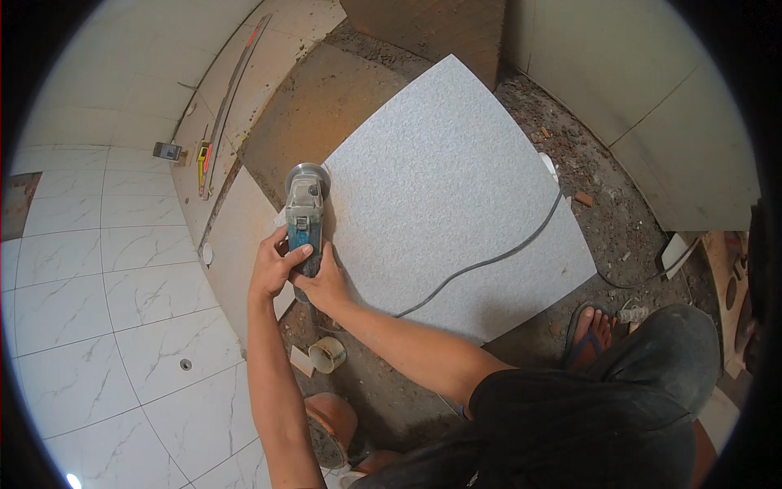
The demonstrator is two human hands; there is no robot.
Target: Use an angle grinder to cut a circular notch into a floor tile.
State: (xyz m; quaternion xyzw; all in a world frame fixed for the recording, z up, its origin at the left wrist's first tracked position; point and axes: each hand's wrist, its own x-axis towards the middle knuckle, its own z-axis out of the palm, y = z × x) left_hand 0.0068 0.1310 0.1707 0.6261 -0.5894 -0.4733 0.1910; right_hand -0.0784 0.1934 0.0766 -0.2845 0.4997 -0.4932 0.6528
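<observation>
A teal and grey angle grinder point(303, 213) is gripped in both my hands, its body pointing away from me. My left hand point(272, 267) wraps the left side of the body, with the thumb across the top. Farther back along the tool, my right hand point(325, 282) closes round the handle from the right. The round cutting disc point(309, 173) sits at the left edge of a large speckled grey tile point(456, 179); whether it touches the edge I cannot tell. A dark power cord point(472, 266) curves over the tile.
White marbled floor tiles point(73, 301) spread at the left. A long metal straightedge point(236, 85), a yellow tape measure point(203, 155) and a phone-like device point(167, 151) lie beyond the grinder. Near me are a small tin point(327, 355) and an orange bucket point(338, 416). Rubble point(586, 175) lines the right wall.
</observation>
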